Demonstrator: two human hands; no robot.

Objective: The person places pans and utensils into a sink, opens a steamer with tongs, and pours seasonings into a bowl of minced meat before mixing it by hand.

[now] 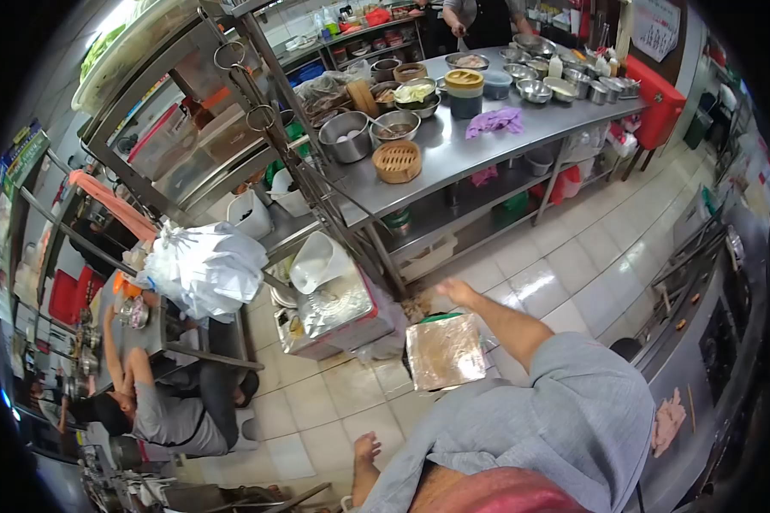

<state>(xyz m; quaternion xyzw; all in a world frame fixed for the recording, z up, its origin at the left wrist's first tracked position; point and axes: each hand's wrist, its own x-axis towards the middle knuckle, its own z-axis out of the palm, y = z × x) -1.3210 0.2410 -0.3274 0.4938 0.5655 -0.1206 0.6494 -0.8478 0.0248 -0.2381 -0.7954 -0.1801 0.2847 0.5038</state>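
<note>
My left hand is low in the head view, over the tiled floor. It holds nothing that I can see, and its fingers are loosely bent and apart. My right hand reaches forward past a foil-covered square lid or board with a green edge behind it. Its fingers look loosely extended, with nothing in them. Left of that square stands a foil-topped box with a white plastic container on top.
A steel table carries a bamboo steamer, a pot of eggs, several bowls and a purple cloth. A white plastic bag hangs at left. One co-worker is at lower left, another behind the table.
</note>
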